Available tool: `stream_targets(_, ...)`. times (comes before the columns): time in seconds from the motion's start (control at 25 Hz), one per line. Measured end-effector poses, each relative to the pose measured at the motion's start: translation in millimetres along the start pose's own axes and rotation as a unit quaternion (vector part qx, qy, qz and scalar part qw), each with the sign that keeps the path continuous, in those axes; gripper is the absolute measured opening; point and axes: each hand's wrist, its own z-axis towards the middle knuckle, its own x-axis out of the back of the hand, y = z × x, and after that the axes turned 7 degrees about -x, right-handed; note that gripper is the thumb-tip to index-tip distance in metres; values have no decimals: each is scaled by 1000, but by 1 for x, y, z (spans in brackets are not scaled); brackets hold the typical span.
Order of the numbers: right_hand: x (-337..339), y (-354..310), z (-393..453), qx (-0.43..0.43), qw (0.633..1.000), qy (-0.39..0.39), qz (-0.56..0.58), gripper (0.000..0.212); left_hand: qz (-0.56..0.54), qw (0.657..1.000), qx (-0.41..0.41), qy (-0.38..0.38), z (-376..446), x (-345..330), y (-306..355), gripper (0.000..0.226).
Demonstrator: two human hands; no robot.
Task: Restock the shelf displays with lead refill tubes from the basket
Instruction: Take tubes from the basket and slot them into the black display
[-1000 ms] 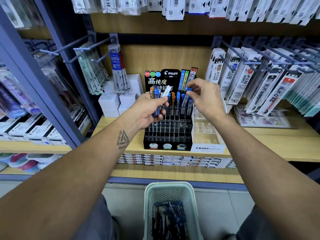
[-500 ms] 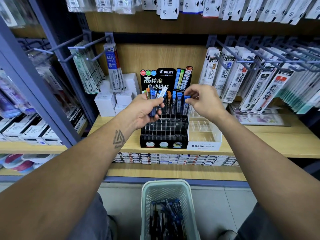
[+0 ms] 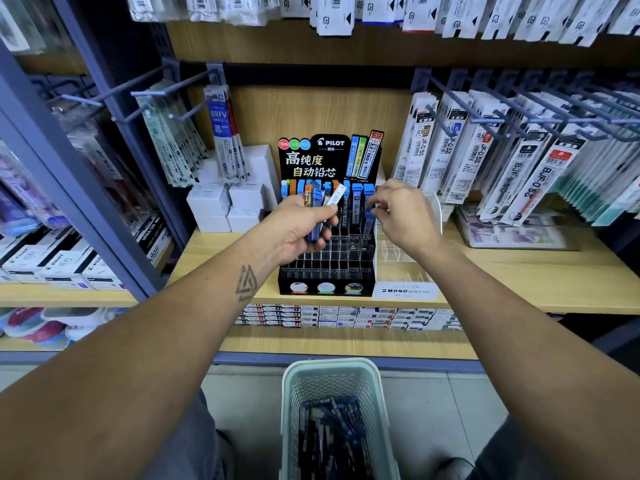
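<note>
Left hand (image 3: 298,230) at frame center grips a fan of lead refill tubes (image 3: 320,206) before the black Pilot display (image 3: 329,268). Right hand (image 3: 403,216) pinches one tube (image 3: 367,216) over a back slot. Basket (image 3: 294,410) of tubes at bottom center.

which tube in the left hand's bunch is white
The white tube at the bunch's right edge, sticking up past the left hand; the others are dark blue or orange.
</note>
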Motion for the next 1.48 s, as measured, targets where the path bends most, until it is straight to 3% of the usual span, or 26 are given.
stream_targets(0.16, 6, -1, -2, -41, 999, 20, 15, 14, -2, 1000, 11, -13, -2, -6, -5, 9)
stream_targets(0.24, 13, -8, -5, -91, 985, 8, 145, 10, -12, 999, 19, -24, -3, -8, -9, 15)
stream_targets(0.32, 19, -22, -10, -165, 915, -73, 360, 7, -16, 999, 24, -38, -4, -12, -12, 18)
stream_targets(0.4, 20, -29, -14, -195, 855, -130, 463, 3, -19, 998, 24, -56, -7, -17, -13, 14)
stream_targets(0.76, 29, -15, -13, -244, 808, -127, 521, 11, -9, 997, 46, -63, -6, -20, -16, 27)
stream_targets(1.04, 24, -10, -15, -308, 728, -137, 597, 12, -22, 997, 40, -60, 0, -25, -15, 17)
stream_targets(1.2, 23, -9, -12, -301, 726, -147, 601, 9, -26, 992, 46, -110, -2, -23, -15, 13)
stream_targets(1.4, 20, -9, -16, -233, 829, -207, 465, 22, -58, 996, 34, -58, 1, -15, -17, 7)
stream_targets(1.48, 15, -9, -18, -222, 827, -212, 471, 15, -51, 996, 32, -63, 1, -14, -16, 9)
